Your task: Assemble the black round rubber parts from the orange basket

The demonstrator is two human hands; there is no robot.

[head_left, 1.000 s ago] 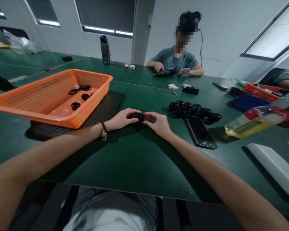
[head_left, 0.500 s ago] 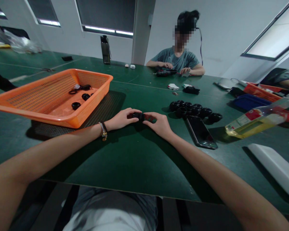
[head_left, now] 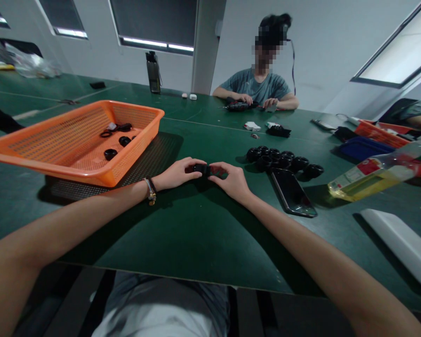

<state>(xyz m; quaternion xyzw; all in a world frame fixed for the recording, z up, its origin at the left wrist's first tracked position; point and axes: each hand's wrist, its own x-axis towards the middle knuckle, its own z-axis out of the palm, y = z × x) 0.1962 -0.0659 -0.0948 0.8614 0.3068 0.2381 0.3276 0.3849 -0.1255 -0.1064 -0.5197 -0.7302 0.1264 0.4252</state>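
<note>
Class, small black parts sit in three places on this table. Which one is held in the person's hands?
The small black part pinched between left hand and right hand; the others lie loose in the orange basket or clustered beside the phone.

Assembly workshop, long green worktable [head_left: 196, 243], orange parts basket [head_left: 73, 159]

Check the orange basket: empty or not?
Not empty. The orange basket holds a few small black rings on its floor, toward its far end; most of the floor is bare.

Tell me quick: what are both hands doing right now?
Left hand: closed on the small black part.
Right hand: closed on the same part.
</note>
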